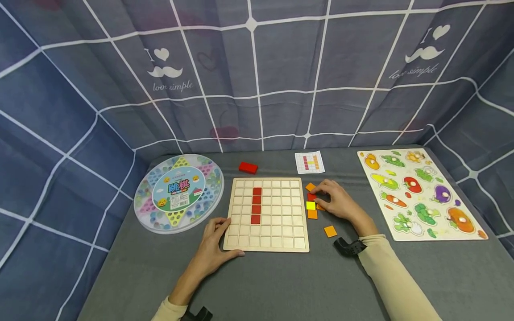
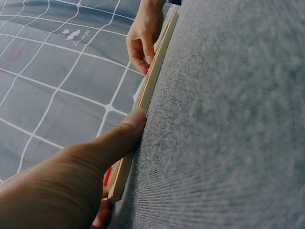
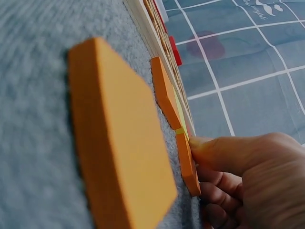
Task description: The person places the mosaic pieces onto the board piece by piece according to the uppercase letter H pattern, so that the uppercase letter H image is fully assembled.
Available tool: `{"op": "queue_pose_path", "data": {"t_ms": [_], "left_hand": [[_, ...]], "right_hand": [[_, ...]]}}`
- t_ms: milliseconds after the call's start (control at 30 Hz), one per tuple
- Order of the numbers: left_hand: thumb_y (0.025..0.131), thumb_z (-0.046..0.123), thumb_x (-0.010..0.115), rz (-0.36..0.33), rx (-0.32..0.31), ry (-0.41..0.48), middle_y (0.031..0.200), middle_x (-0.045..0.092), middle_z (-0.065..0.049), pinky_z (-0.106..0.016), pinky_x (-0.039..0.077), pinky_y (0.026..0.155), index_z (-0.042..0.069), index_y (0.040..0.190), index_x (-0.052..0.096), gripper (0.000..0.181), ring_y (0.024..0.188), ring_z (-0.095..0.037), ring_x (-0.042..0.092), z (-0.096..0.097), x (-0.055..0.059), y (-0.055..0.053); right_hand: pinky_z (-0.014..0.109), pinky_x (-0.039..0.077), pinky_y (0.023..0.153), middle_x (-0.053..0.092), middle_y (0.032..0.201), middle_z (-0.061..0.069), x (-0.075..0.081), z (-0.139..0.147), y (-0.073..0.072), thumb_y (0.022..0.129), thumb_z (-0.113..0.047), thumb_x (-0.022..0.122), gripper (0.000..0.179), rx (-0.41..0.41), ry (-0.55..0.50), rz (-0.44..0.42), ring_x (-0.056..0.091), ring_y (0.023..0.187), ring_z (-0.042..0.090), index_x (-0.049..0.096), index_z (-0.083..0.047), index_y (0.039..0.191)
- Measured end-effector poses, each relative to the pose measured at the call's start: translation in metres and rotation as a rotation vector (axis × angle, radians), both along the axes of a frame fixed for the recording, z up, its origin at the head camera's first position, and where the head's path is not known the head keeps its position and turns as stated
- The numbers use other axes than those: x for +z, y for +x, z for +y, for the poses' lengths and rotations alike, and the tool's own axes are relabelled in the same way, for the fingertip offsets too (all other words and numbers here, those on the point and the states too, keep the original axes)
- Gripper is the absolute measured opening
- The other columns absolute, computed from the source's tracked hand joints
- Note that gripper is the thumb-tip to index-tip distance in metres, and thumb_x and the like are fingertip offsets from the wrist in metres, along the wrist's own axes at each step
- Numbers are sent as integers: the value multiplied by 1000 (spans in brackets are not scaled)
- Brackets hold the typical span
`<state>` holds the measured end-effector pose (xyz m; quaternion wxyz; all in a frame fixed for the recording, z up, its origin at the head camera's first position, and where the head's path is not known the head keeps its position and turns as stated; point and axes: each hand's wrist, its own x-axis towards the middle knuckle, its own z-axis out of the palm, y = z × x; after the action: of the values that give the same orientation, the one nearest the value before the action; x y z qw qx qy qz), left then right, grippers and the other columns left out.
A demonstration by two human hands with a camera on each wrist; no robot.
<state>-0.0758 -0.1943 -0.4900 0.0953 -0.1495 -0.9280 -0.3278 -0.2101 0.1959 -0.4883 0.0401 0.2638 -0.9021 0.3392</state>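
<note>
Behind the bench [image 1: 273,285], which has a grey covering, there hangs a blue-grey curtain [image 1: 285,53] with white lines, hearts and moustaches. On this bench lies flat a wooden grid board [image 1: 281,223], and I tell all other places from it. In its third column from the left, from the second row to the fifth, four red tiles [image 1: 256,209] stand one under another. At its near left corner is the left hand [image 1: 213,243], with thumb and fingers spread apart: the thumb presses the near edge, the fingers touch the left edge, and so it holds the corner. Just beside the right edge of the board is the right hand [image 1: 335,198], with thumb and fingertips brought nearly together; they pinch a loose red tile [image 1: 311,196]. Close to this hand, also right of the board, lie a yellow tile [image 1: 311,205] and several orange tiles [image 1: 312,214], one of them partly hidden under the fingers; another orange tile [image 1: 330,231] lies a little farther out, near the board's near right corner. Beyond the board's far edge are a red block [image 1: 248,167] and, more to the right, a white card [image 1: 309,162] with a printed coloured pattern. Left of the board is a round game box [image 1: 178,183]; well to its right lies a vegetable puzzle [image 1: 403,171].
</note>
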Motion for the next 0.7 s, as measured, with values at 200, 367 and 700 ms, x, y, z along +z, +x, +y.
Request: {"op": "queue_pose_path", "data": {"t_ms": [200, 367, 700], "left_hand": [[60, 34, 94, -9, 6, -2, 129, 47, -15, -48, 45, 92, -1, 139, 53, 95, 112, -26, 47, -1, -1, 1], [60, 33, 94, -5, 3, -1, 129, 47, -15, -49, 45, 92, -1, 139, 53, 95, 112, -26, 47, -1, -1, 0], [60, 33, 94, 5, -1, -2, 130, 47, -15, -48, 45, 91, -1, 139, 52, 95, 111, -26, 48, -1, -2, 0]], "right_hand": [[38, 42, 82, 61, 103, 6, 0, 0, -2, 84, -7, 75, 24, 10, 10, -22, 51, 91, 18, 71, -9, 108], [39, 41, 82, 61, 104, 6, 3, -1, -1, 84, -8, 75, 27, 7, 19, -55, 50, 91, 20, 71, -9, 110], [38, 43, 80, 60, 104, 8, 5, -4, -3, 84, -7, 74, 22, 5, 57, -63, 51, 89, 21, 70, -7, 106]]}}
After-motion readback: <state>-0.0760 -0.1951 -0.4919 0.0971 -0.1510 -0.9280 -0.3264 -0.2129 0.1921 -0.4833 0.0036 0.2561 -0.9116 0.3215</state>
